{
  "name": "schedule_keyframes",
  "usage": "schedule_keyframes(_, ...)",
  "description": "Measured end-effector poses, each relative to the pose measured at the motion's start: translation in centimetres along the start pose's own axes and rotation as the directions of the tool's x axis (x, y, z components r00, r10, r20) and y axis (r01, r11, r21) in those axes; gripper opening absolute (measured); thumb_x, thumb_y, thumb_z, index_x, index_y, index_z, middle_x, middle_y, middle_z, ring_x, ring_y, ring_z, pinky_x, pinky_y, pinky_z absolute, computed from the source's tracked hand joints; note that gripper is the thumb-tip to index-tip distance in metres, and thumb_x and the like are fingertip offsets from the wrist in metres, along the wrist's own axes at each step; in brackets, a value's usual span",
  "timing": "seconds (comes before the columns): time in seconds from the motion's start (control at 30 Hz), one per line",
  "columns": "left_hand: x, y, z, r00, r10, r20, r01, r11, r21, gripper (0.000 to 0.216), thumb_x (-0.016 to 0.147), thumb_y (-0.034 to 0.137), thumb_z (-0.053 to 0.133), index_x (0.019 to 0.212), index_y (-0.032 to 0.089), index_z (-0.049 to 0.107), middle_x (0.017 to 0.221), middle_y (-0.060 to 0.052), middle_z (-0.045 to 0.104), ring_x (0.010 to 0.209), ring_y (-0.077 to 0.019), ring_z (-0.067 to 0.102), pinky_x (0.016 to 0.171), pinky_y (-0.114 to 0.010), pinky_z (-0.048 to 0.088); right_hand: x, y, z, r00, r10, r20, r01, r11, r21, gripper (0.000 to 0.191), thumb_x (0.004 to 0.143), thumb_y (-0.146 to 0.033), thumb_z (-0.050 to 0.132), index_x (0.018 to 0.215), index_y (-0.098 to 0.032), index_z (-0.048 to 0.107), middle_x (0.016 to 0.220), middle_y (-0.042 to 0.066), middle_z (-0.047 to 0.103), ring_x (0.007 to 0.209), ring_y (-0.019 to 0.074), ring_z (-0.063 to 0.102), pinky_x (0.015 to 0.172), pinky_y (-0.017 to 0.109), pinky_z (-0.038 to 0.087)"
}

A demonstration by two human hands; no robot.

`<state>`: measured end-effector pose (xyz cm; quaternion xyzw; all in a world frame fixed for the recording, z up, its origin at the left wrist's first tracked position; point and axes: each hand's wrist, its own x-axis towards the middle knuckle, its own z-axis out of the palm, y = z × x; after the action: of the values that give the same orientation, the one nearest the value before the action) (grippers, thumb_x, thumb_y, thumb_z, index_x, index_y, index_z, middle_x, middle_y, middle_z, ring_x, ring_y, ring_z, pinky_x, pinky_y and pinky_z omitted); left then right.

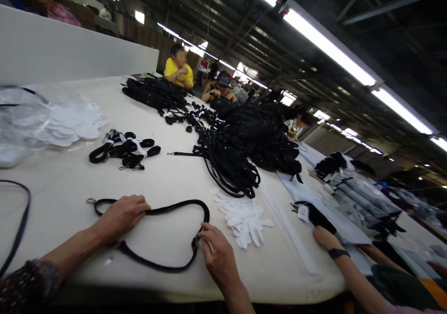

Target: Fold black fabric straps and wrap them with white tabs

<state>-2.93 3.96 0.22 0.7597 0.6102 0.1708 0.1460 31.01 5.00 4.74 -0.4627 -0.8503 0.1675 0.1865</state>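
Observation:
A black strap (174, 208) with a metal clip at its left end lies in a loop on the white table (167, 174). My left hand (120, 216) rests on the strap's left part, fingers curled over it. My right hand (218, 253) pinches the strap at its buckle on the right side of the loop. A small heap of white paper tags (244, 218) lies just right of my right hand.
A large pile of black straps (244, 141) fills the table's middle, with tied bundles (125, 148) at left and clear bags of white pieces (52, 123) far left. A co-worker's arm with a wristband (337, 252) reaches in at right. Other people sit at the far end.

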Motion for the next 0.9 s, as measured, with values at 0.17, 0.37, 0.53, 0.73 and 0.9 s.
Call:
schedule_keyframes(0.17, 0.0, -0.4, 0.5, 1.0, -0.019, -0.014, 0.019, 0.999, -0.026, 0.029, 0.098, 0.028, 0.042, 0.108, 0.028, 0.07, 0.104, -0.004, 0.067, 0.098, -0.0225, 0.06, 0.089, -0.038, 0.044, -1.1, -2.4, 1.3, 0.94, 0.341, -0.015, -0.332, 0.904, -0.269, 0.026, 0.089, -0.048, 0.06, 0.093, -0.024, 0.067, 0.083, 0.003, 0.073, 0.08, 0.0212, 0.07, 0.069, 0.028, 0.046)
schedule_keyframes(0.37, 0.1, -1.1, 0.9, 0.999, -0.041, 0.001, 0.041, 0.996, -0.083, 0.031, 0.097, 0.029, 0.04, 0.107, 0.029, 0.07, 0.104, -0.003, 0.068, 0.098, -0.0214, 0.062, 0.089, -0.036, 0.046, -0.5, -2.0, 1.2, 0.933, 0.342, 0.109, -0.24, 0.82, -0.52, 0.019, 0.083, -0.015, 0.055, 0.091, -0.026, 0.067, 0.089, 0.001, 0.075, 0.08, 0.0215, 0.073, 0.062, 0.027, 0.042)
schedule_keyframes(0.53, 0.9, -1.6, 2.6, 0.999, -0.039, 0.006, 0.039, 0.998, -0.054, 0.034, 0.09, 0.03, 0.048, 0.115, 0.032, 0.07, 0.111, -0.005, 0.07, 0.103, -0.0247, 0.066, 0.094, -0.042, 0.048, -0.5, 1.3, -1.0, 0.897, 0.367, 0.248, -0.133, 0.758, -0.639, 0.028, 0.075, -0.011, 0.056, 0.088, -0.028, 0.073, 0.092, 0.004, 0.078, 0.082, 0.0253, 0.075, 0.057, 0.027, 0.041)
schedule_keyframes(0.73, 4.6, 0.9, 6.6, 1.0, 0.017, 0.023, -0.018, 1.0, 0.02, 0.048, 0.089, 0.033, 0.047, 0.135, 0.028, 0.06, 0.138, -0.012, 0.063, 0.129, -0.0304, 0.057, 0.108, -0.05, 0.043, -1.9, 3.8, -2.2, 0.902, 0.369, 0.223, -0.204, 0.822, -0.532, 0.026, 0.076, -0.022, 0.061, 0.088, -0.037, 0.079, 0.08, 0.0, 0.079, 0.072, 0.0188, 0.073, 0.053, 0.023, 0.041)
schedule_keyframes(0.9, 7.9, 3.6, 8.7, 0.998, 0.049, 0.032, -0.05, 0.998, 0.032, 0.049, 0.092, 0.026, 0.04, 0.136, 0.023, 0.06, 0.142, -0.014, 0.061, 0.131, -0.0298, 0.056, 0.113, -0.051, 0.04, -2.2, 3.5, -3.1, 0.84, 0.506, 0.197, -0.35, 0.782, -0.516, 0.032, 0.07, -0.023, 0.065, 0.094, -0.038, 0.08, 0.083, 0.001, 0.08, 0.076, 0.0199, 0.074, 0.058, 0.021, 0.048)
